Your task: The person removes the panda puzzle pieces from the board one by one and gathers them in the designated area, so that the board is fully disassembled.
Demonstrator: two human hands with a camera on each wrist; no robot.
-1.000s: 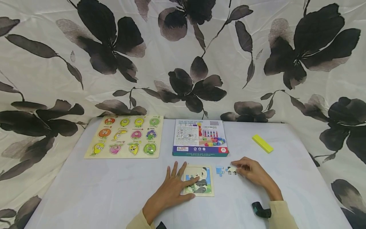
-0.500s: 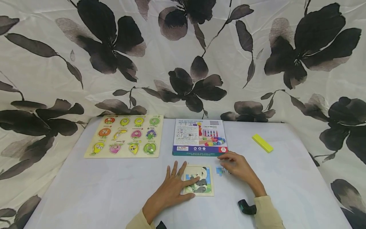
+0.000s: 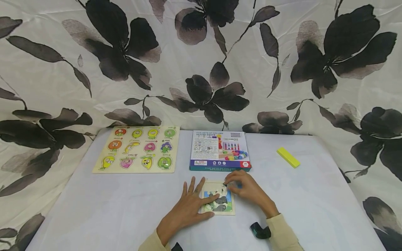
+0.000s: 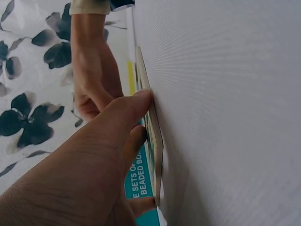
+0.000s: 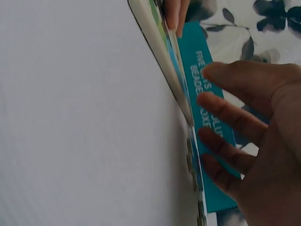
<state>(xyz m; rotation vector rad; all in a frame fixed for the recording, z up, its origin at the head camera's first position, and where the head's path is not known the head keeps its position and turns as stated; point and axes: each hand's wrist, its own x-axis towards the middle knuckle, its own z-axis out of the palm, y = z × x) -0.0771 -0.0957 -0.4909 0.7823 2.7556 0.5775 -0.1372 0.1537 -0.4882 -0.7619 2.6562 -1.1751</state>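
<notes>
Head view, and the left hand [image 3: 188,205] lies spread across the left part of the puzzle [image 3: 222,202], its forearm angling in from the near left. The index finger runs straight over the panda picture, the thumb rests at the near edge, and the other fingers fan toward the far side. No clench here: the fingers are extended, touching the puzzle without gripping it. The left wrist view agrees, with the thumb against the edge and a fingertip on the face.

Over to the right hand [image 3: 246,186], slanting in from the near right, knuckles up, fingertips right at the puzzle's far right corner. From above, index finger and thumb bend toward each other beside a dark spot; in the right wrist view the digits look bent and apart. Whether a piece sits in that grasp, I cannot tell.

The puzzle lies flat on the table [image 3: 125,205], near the middle, on the near side of the box [image 3: 220,151]. Loose pieces [image 5: 190,155] show edge-on just to its right. Far left sits the fruit board [image 3: 137,153]; far right, the yellow block [image 3: 288,157] lies at a slant. Below the right hand, a black device [image 3: 260,231] sits beside the sleeve [image 3: 282,232].
</notes>
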